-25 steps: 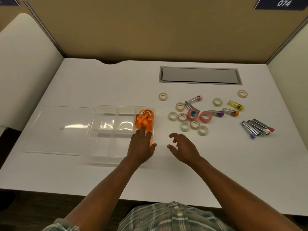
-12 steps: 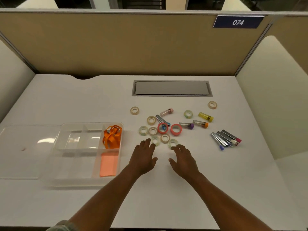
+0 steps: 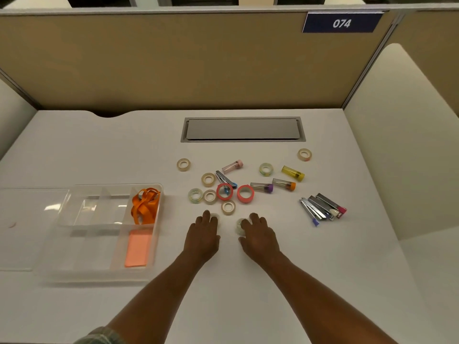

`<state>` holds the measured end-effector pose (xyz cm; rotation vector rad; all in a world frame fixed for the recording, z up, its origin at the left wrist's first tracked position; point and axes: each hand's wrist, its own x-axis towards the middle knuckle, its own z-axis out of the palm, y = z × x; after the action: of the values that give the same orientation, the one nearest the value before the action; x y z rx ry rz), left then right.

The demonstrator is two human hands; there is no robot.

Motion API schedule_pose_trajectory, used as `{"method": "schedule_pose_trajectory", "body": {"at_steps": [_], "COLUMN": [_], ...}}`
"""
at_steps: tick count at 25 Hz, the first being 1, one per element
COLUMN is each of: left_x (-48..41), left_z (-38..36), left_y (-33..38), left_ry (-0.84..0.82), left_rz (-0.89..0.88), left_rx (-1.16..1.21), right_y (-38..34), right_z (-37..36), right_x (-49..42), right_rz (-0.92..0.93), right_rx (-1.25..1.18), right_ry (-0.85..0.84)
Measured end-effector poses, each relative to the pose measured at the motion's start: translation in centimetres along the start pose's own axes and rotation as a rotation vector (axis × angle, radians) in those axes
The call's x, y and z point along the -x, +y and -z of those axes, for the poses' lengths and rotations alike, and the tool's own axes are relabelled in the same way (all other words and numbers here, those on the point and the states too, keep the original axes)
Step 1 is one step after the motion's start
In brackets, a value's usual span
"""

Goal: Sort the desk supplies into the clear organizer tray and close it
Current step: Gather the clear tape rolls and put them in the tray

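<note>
While both our hands lie palm-down on the white desk point(image 3: 347, 269), each sits at a small clear roll of tape. Our left hand point(image 3: 202, 238) covers most of the left tape roll point(image 3: 215, 216), only a sliver of rim showing past the fingertips. Our right hand point(image 3: 259, 238) has the right tape roll point(image 3: 240, 227) tucked between index finger and thumb. Fingers on both hands bend downward, yet we cannot tell whether either truly grips its roll or merely touches it. Just beyond the gap between the hands lies a pale roll point(image 3: 228, 207), and past it two red rolls point(image 3: 245, 194) among more tape and capped tubes point(image 3: 262, 187). Well to the left of our left hand stands the clear organizer tray point(image 3: 99, 278) — uncovered, its lid point(image 3: 32, 227) flat on the side away from us. The tray's compartments nearest the hand hold an orange ribbon point(image 3: 145, 206) and an orange pad point(image 3: 137, 248). Off to the right of our right hand — well apart — lie the metal clips point(image 3: 323, 209).
</note>
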<state>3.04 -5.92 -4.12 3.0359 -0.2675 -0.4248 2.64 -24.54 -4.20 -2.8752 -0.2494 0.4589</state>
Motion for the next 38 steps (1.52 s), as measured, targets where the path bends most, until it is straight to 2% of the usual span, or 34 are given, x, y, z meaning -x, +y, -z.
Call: {"method": "schedule_pose_trajectory", "body": {"at_steps": [5, 8, 11, 14, 17, 20, 25, 28, 32, 35, 38], "left_x": [1.6, 2.2, 2.9, 3.7, 4.7, 5.7, 6.8, 7.0, 6.3, 5.4, 4.8], "left_z": [-0.9, -0.3, 1.5, 3.5, 5.0, 6.4, 8.0, 8.5, 9.0, 9.4, 9.6], "left_y": [1.0, 1.1, 0.6, -1.1, -3.9, -7.4, -14.3, -18.7, -23.8, -25.8, -26.5], "left_ry": [0.021, 0.097, 0.185, 0.131, 0.09, 0.095, 0.155, 0.237, 0.291, 0.242, 0.115], "left_rz": [-0.001, 0.061, 0.286, 0.475, 0.575, 0.655, 0.736, 0.816, 0.897, 0.865, 0.808], "left_rx": [0.049, 0.244, 0.661, 1.206, 1.639, 1.892, 1.946, 1.883, 1.964, 1.969, 1.94], "right_y": [0.4, -0.5, -1.9, -4.6, -8.4, -13.1, -21.4, -25.8, -30.8, -33.5, -34.9], "right_z": [-0.2, 0.4, 1.0, 1.9, 2.7, 3.4, 3.6, 3.5, 3.4, 3.3, 3.0], "right_x": [0.6, 0.8, 0.6, 0.5, -0.1, -0.8, -3.1, -4.7, -6.8, -8.0, -8.9], "right_rz": [-0.001, -0.17, -0.37, -0.589, -0.621, -0.569, -0.466, -0.459, -0.49, -0.51, -0.518], "right_rx": [-0.051, -0.371, -0.753, -1.191, -1.503, -1.653, -1.59, -1.547, -1.591, -1.629, -1.621], "right_ry": [0.029, 0.153, 0.222, 0.131, 0.049, -0.062, -0.111, -0.128, -0.2, -0.247, -0.302]}}
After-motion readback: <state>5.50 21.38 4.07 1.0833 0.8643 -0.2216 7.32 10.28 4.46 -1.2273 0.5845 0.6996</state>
